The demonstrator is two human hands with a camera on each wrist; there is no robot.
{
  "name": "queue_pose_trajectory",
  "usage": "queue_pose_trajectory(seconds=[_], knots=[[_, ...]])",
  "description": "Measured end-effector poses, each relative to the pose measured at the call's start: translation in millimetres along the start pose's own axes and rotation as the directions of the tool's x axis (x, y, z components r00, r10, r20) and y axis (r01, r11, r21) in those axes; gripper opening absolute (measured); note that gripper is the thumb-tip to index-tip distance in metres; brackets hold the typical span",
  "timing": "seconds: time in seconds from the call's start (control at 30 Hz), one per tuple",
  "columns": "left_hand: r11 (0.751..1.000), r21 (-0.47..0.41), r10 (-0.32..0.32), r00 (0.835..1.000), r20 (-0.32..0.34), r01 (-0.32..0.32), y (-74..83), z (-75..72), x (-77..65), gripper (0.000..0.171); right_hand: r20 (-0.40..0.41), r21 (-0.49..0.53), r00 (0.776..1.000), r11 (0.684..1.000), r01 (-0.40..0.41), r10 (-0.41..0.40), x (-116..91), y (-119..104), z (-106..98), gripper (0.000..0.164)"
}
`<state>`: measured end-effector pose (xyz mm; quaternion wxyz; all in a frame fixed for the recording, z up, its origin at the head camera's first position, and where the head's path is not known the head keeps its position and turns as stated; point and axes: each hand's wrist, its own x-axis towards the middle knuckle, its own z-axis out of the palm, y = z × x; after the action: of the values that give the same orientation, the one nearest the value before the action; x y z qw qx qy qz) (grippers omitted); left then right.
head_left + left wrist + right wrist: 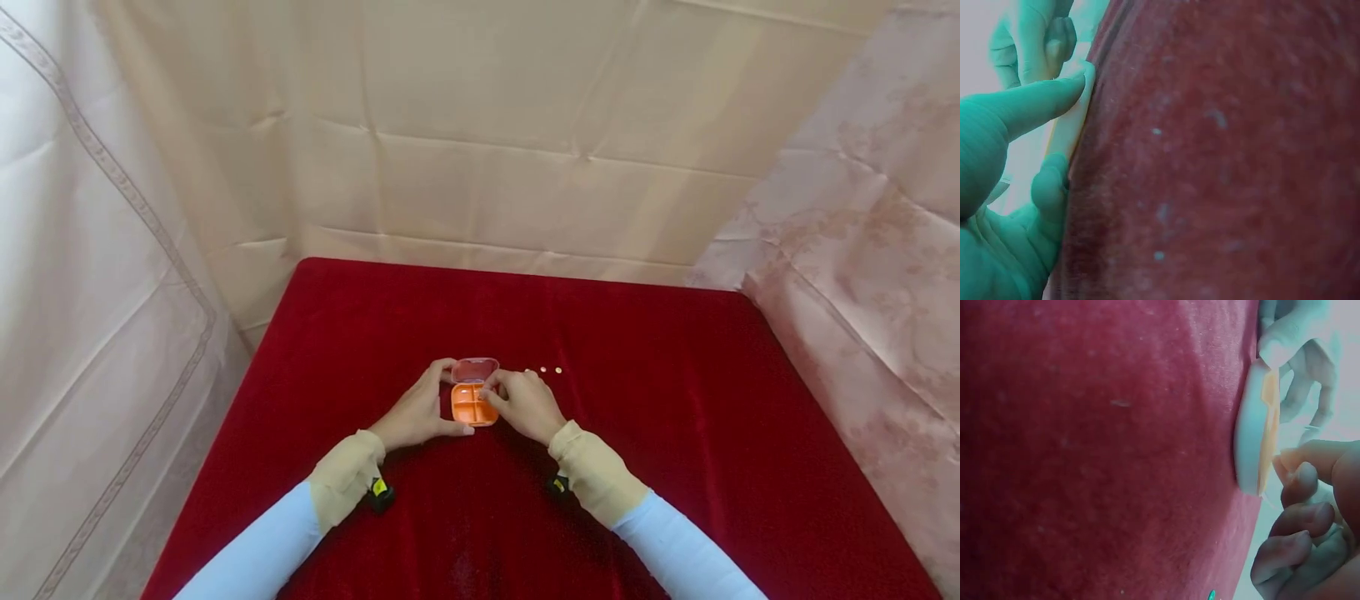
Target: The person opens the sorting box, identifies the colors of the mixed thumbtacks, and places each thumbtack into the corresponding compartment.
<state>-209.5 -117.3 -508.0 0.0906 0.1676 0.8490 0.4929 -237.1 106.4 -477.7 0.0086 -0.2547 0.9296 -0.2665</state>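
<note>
An orange pill box (474,406) with four-way divided compartments lies on the red cloth, its clear lid (475,370) flipped back on the far side. My left hand (422,408) grips it from the left, thumb along the front edge and fingers by the lid's hinge side. My right hand (527,402) is over the box's right half, thumb and forefinger pinched together at a back compartment on a tiny pill that the fingertips mostly hide. In the right wrist view the box (1250,434) shows its pale side, with the pinching fingertips (1284,464) right at the rim.
Just beyond the right hand, a few small pale pills (543,369) lie in a row on the red tablecloth (637,358). Light fabric curtains (480,150) hang behind the table and at both sides. A wrist camera (381,495) sits under the left wrist.
</note>
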Motion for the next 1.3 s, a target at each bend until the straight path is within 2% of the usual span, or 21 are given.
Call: queue_pose_trajectory(seconds=[0.17,0.23,0.33,0.43,0.53,0.63,0.73,0.9,1.07,1.3], knots=[[1.000,-0.006,-0.023,0.998,-0.062,0.023,2.3,-3.0,-3.6,0.086,0.069,0.131,0.998,0.991,-0.009,0.000,0.1,7.1,-10.7,0.008],[0.999,-0.023,-0.043,0.996,-0.083,0.041,3.6,-4.0,-5.4,0.083,0.088,0.213,0.995,0.975,-0.057,0.039,-0.6,15.0,-21.1,0.012],[0.996,-0.061,-0.074,0.991,-0.112,0.068,5.6,-5.5,-8.8,0.081,0.062,0.268,0.989,0.952,-0.146,0.134,-1.1,34.0,-37.6,0.019],[0.996,-0.055,-0.084,0.986,-0.144,0.077,8.1,-5.5,-13.2,0.076,0.015,0.244,0.976,0.946,-0.213,0.216,-0.3,56.8,-48.2,0.018],[0.997,0.034,-0.057,0.988,-0.144,0.063,10.5,-2.6,-16.1,0.066,-0.013,0.174,0.963,0.949,-0.261,0.268,-0.2,76.5,-50.1,0.014],[0.990,0.142,-0.004,0.993,-0.117,0.021,11.0,1.8,-15.4,0.056,-0.023,0.118,0.959,0.954,-0.277,0.281,-2.1,87.9,-46.7,0.011],[0.976,0.216,0.037,0.994,-0.105,-0.014,10.5,3.0,-13.2,0.046,-0.032,0.087,0.964,0.961,-0.261,0.265,-2.9,88.7,-42.0,0.013],[0.982,0.182,0.066,0.994,-0.086,-0.049,7.8,-2.8,-11.9,0.038,-0.020,0.066,0.978,0.976,-0.208,0.210,6.0,80.3,-36.5,0.013],[0.987,0.137,0.093,0.993,-0.077,-0.082,2.9,-6.2,-11.0,0.037,0.024,0.088,0.976,0.972,-0.217,0.215,16.1,72.9,-35.9,0.009],[0.993,0.107,0.051,0.997,-0.063,-0.044,2.5,-3.9,-10.2,0.038,0.041,0.103,0.971,0.965,-0.239,0.236,14.5,74.1,-32.0,0.008]])
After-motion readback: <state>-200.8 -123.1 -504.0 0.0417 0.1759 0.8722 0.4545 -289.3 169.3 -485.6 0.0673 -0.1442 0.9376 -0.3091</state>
